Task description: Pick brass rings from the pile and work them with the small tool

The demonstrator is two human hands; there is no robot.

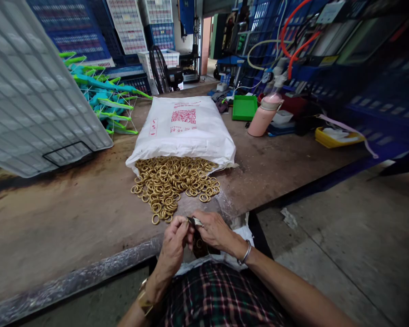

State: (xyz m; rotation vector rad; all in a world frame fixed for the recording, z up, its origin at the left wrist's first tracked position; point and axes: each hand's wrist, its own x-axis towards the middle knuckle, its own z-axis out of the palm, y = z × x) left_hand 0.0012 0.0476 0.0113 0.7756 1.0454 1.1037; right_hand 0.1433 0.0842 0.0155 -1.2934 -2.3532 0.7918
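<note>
Just off the table's front edge, over my lap, my two hands work close together. My right hand is closed around a small dark-and-pale tool, its kind too small to make out. Beside the tool's tip, my left hand pinches with thumb and forefinger; whatever sits between them is hidden. A heap of brass-coloured rings spills toward my hands from the mouth of a white woven sack with red print. Beneath my hands are a brownish shape and pale cloth or plastic, partly covered.
A white plastic crate stands tilted at the left, with green and turquoise pieces behind it. Toward the back right are a green tray, a pink bottle and a yellow tray. The brown tabletop has a plastic-wrapped front edge.
</note>
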